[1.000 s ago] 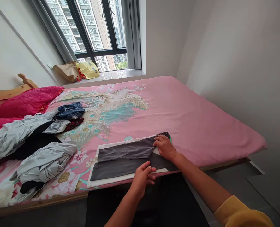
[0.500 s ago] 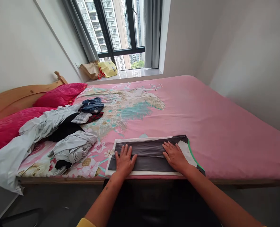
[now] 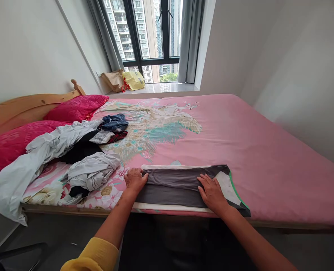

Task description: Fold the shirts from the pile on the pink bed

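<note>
A grey and white shirt [image 3: 172, 188] with green trim along its curved right end lies folded into a long strip at the near edge of the bed. My left hand [image 3: 135, 180] is at its left end, fingers curled round the hem and thumb on top; the fingertips are partly hidden. Toward the other end, my right hand [image 3: 212, 192] rests flat on the grey cloth with its fingers stretched out, holding nothing.
The bed [image 3: 254, 150] has a pink sheet with a bird print. Left of the shirt lie crumpled light grey clothes [image 3: 92, 169], dark garments and blue denim [image 3: 114, 122]. Beyond them are red pillows [image 3: 78, 107]. Bags [image 3: 134, 80] stand on the windowsill.
My left hand has slid left from lying flat on the shirt to its left end, and its fingers have curled there. My right hand stays in about the same place on the shirt.
</note>
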`<state>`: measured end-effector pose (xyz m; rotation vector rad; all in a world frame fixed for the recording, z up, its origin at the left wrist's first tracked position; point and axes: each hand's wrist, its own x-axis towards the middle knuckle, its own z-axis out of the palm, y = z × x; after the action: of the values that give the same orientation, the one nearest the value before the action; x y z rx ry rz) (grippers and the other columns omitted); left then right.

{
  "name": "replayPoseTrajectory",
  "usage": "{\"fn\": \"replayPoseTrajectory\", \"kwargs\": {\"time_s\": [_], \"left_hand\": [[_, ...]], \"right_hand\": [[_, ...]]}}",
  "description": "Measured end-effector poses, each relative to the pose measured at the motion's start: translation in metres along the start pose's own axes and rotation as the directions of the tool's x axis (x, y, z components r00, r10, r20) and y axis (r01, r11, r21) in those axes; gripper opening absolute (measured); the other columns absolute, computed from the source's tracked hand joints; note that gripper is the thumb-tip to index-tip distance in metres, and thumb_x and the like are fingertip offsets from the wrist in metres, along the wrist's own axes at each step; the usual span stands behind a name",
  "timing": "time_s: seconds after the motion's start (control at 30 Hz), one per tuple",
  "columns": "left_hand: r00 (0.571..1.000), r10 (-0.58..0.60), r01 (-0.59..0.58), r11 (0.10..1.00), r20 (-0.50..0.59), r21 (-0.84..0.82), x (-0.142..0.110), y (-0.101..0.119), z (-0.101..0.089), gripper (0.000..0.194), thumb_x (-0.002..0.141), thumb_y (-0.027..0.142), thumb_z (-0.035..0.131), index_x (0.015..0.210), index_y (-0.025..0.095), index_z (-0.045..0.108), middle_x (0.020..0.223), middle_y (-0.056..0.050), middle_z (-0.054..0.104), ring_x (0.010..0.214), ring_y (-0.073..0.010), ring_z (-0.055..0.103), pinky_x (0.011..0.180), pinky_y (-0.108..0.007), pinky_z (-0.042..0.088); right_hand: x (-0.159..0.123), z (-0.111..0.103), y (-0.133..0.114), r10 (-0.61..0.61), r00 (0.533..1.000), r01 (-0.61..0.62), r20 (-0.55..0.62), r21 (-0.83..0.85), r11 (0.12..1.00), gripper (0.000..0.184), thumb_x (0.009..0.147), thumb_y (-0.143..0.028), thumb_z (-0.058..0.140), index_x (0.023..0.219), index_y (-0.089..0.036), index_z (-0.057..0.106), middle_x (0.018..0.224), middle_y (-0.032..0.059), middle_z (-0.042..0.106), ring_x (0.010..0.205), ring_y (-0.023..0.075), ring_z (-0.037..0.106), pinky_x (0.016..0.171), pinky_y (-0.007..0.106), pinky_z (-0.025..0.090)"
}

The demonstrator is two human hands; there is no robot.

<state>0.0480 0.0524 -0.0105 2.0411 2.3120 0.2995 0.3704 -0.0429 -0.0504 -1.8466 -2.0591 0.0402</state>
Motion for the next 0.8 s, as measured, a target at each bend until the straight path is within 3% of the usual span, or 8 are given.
{"fn": "replayPoseTrajectory", "kwargs": {"time_s": [0.1, 0.2, 0.47, 0.6, 0.7, 0.8], "left_hand": [[0.999, 0.023, -0.02, 0.997, 0.033, -0.072, 0.001, 0.0, -0.004, 0.02, 0.081, 0.038, 0.049, 0.078, 0.02, 0.058, 0.087, -0.006, 0.066, 0.092, -0.0255, 0.058, 0.082, -0.04, 0.036], [0.999, 0.028, -0.024, 0.994, 0.033, -0.103, 0.001, -0.001, -0.006, 0.022, 0.085, 0.038, 0.043, 0.085, 0.02, 0.056, 0.084, -0.004, 0.067, 0.087, -0.0222, 0.061, 0.083, -0.038, 0.036], [0.994, -0.039, 0.055, 0.986, 0.102, -0.159, 0.001, -0.004, -0.008, 0.039, 0.078, 0.046, 0.053, 0.108, 0.021, 0.053, 0.091, -0.006, 0.069, 0.093, -0.0256, 0.062, 0.09, -0.044, 0.032], [0.993, -0.022, 0.044, 0.982, 0.118, -0.182, 0.003, -0.003, -0.011, 0.032, 0.078, 0.039, 0.053, 0.105, 0.022, 0.057, 0.088, -0.003, 0.069, 0.089, -0.0239, 0.063, 0.089, -0.042, 0.033], [0.997, 0.024, -0.01, 0.98, 0.068, -0.2, 0.003, -0.005, -0.011, 0.028, 0.08, 0.033, 0.051, 0.107, 0.025, 0.057, 0.087, 0.0, 0.069, 0.09, -0.0206, 0.062, 0.089, -0.04, 0.033], [0.997, 0.081, -0.081, 0.985, -0.005, -0.15, 0.0, -0.011, -0.01, 0.029, 0.079, 0.029, 0.053, 0.107, 0.024, 0.058, 0.087, -0.002, 0.068, 0.092, -0.0226, 0.061, 0.088, -0.04, 0.036]], "right_hand": [[-0.002, 0.0, -0.001, 0.02, 1.0, -0.019, 0.017, -0.013, 1.0, 0.036, 0.087, -0.024, 0.041, 0.121, -0.02, 0.053, 0.134, 0.0081, 0.049, 0.129, 0.0241, 0.039, 0.107, 0.052, 0.023], [-0.002, -0.001, -0.004, 0.036, 0.999, -0.035, 0.031, -0.018, 0.999, 0.037, 0.087, -0.024, 0.041, 0.122, -0.021, 0.053, 0.135, 0.0081, 0.049, 0.129, 0.0244, 0.038, 0.106, 0.053, 0.022], [-0.004, 0.0, -0.006, 0.06, 0.998, -0.059, 0.023, -0.025, 0.998, 0.037, 0.088, -0.024, 0.037, 0.122, -0.022, 0.052, 0.135, 0.008, 0.048, 0.128, 0.0244, 0.039, 0.105, 0.054, 0.022], [-0.004, 0.001, -0.007, 0.073, 0.997, -0.072, 0.029, -0.027, 0.997, 0.038, 0.088, -0.025, 0.037, 0.123, -0.022, 0.051, 0.135, 0.008, 0.048, 0.129, 0.0239, 0.038, 0.106, 0.054, 0.021], [-0.004, 0.002, -0.007, 0.082, 0.996, -0.081, 0.034, -0.027, 0.996, 0.039, 0.088, -0.025, 0.037, 0.124, -0.022, 0.051, 0.136, 0.008, 0.048, 0.129, 0.0241, 0.038, 0.106, 0.054, 0.021], [-0.006, 0.003, -0.005, 0.079, 0.996, -0.079, 0.031, -0.014, 0.997, 0.039, 0.087, -0.024, 0.038, 0.124, -0.022, 0.051, 0.136, 0.0078, 0.048, 0.129, 0.0249, 0.038, 0.105, 0.055, 0.021]]}}
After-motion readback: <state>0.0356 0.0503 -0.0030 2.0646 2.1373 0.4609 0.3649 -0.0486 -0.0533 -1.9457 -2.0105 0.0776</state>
